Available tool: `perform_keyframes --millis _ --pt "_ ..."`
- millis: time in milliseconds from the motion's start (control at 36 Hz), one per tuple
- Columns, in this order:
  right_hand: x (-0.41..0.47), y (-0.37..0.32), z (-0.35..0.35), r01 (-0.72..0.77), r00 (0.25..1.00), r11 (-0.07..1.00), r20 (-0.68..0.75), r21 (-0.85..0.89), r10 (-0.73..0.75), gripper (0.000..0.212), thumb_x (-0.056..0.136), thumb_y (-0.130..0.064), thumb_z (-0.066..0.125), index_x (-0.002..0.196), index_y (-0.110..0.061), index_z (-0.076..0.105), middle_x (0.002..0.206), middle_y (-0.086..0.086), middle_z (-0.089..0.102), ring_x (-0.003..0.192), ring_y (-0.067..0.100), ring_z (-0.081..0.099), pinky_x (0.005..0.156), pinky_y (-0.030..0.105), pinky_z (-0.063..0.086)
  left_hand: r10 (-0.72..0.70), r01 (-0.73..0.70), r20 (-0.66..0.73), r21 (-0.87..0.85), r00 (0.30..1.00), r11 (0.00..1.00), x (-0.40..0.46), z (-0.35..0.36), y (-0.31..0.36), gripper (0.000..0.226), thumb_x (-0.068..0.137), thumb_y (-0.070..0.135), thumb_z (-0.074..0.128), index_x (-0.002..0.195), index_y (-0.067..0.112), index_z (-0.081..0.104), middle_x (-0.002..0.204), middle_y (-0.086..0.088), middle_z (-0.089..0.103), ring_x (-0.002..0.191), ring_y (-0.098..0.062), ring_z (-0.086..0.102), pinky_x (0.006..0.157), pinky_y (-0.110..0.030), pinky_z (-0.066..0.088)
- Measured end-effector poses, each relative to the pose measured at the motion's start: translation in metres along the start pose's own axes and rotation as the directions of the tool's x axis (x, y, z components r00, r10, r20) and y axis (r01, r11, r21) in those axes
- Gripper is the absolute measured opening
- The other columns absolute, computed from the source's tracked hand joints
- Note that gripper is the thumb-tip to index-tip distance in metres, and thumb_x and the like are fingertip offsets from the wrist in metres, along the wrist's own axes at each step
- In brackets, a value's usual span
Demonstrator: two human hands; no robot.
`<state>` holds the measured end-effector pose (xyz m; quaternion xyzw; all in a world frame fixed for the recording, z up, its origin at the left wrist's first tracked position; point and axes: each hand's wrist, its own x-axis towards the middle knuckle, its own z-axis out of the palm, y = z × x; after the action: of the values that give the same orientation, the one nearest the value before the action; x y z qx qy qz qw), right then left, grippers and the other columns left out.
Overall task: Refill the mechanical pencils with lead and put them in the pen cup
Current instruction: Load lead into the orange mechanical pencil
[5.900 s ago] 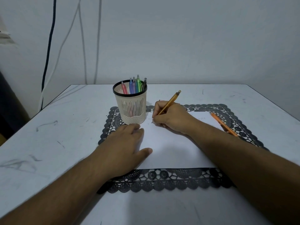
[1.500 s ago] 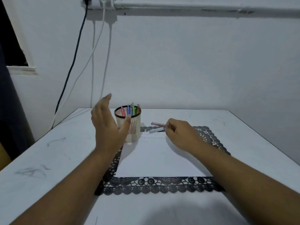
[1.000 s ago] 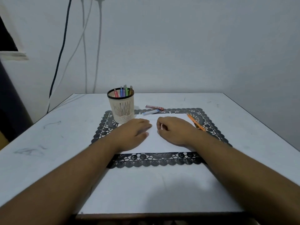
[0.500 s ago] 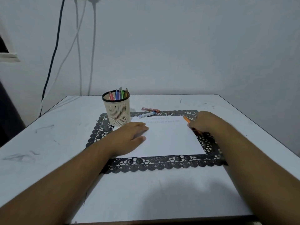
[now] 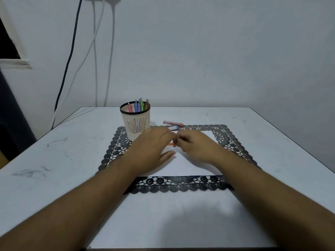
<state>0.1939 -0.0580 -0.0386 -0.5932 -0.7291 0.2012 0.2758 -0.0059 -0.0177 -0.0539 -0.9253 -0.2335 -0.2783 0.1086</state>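
My right hand (image 5: 195,145) is closed around an orange mechanical pencil (image 5: 171,144) over the white paper (image 5: 190,165); only a short orange piece shows at its fingertips. My left hand (image 5: 150,151) lies beside it, its blurred fingertips reaching that end of the pencil and its thumb spread apart. The cream pen cup (image 5: 136,124) with a black rim stands at the mat's far left corner, just behind my left hand. Several coloured pencils (image 5: 138,106) stand in it.
A red lead case (image 5: 173,122) and a blue-white one (image 5: 174,127) lie just behind the hands. The paper rests on a black lace mat (image 5: 177,184) on a white table (image 5: 72,151). Cables hang down the wall at the far left.
My right hand took the orange pencil from the mat's right side and brought it left to the middle of the paper. My left hand lifted its fingers toward it.
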Motion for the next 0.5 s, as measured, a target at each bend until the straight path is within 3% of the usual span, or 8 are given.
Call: perform_keyframes --millis 83,194,278,389,500 --pt "-0.002 0.001 0.011 0.019 0.999 0.994 0.026 0.105 -0.022 0.015 0.101 -0.03 0.058 0.096 -0.025 0.071 0.089 -0.003 0.071 0.085 0.017 0.064 0.082 0.041 0.05 -0.066 0.066 -0.003 -0.026 0.998 0.997 0.001 -0.001 -0.001 0.012 0.092 0.031 0.068 0.1 0.027 0.06 0.093 0.01 0.067 0.081 -0.017 0.06 0.073 -0.039 0.051" --pt "-0.003 0.001 0.005 0.026 1.0 0.974 -0.014 0.226 -0.023 0.01 0.101 -0.025 0.063 0.097 -0.02 0.07 0.074 0.007 0.057 0.066 0.01 0.048 0.066 0.033 0.037 -0.162 0.161 -0.007 -0.064 0.987 0.985 -0.003 -0.002 -0.009 0.019 0.096 0.027 0.068 0.115 0.027 0.066 0.095 0.009 0.07 0.082 -0.016 0.064 0.063 -0.032 0.046" --pt "-0.001 0.008 -0.003 -0.004 0.996 0.917 -0.084 0.399 0.041 0.009 0.099 -0.012 0.064 0.1 -0.013 0.073 0.076 0.01 0.066 0.055 0.008 0.047 0.056 0.022 0.037 -0.244 0.241 -0.011 -0.113 0.97 0.964 -0.006 0.0 -0.015 0.039 0.098 0.02 0.066 0.137 0.026 0.061 0.106 0.007 0.066 0.086 -0.012 0.058 0.067 -0.027 0.039" --pt "0.001 0.01 0.007 -0.071 0.989 0.749 -0.052 0.659 0.14 0.007 0.097 0.001 0.064 0.099 0.003 0.07 0.074 0.014 0.067 0.05 0.018 0.044 0.044 0.022 0.035 -0.211 0.212 0.026 -0.13 0.977 0.968 -0.007 0.005 -0.021 0.025 0.099 0.011 0.062 0.122 0.019 0.069 0.116 0.004 0.064 0.096 -0.018 0.063 0.074 -0.032 0.051" --pt "0.004 0.011 0.013 -0.103 0.985 0.701 -0.028 0.705 0.172 0.006 0.097 0.0 0.065 0.099 0.001 0.07 0.081 0.018 0.071 0.052 0.02 0.052 0.045 0.025 0.037 -0.245 0.249 0.042 -0.179 0.969 0.952 -0.006 0.008 -0.019 0.021 0.102 0.01 0.055 0.115 0.019 0.068 0.109 0.005 0.064 0.09 -0.011 0.057 0.075 -0.027 0.046"
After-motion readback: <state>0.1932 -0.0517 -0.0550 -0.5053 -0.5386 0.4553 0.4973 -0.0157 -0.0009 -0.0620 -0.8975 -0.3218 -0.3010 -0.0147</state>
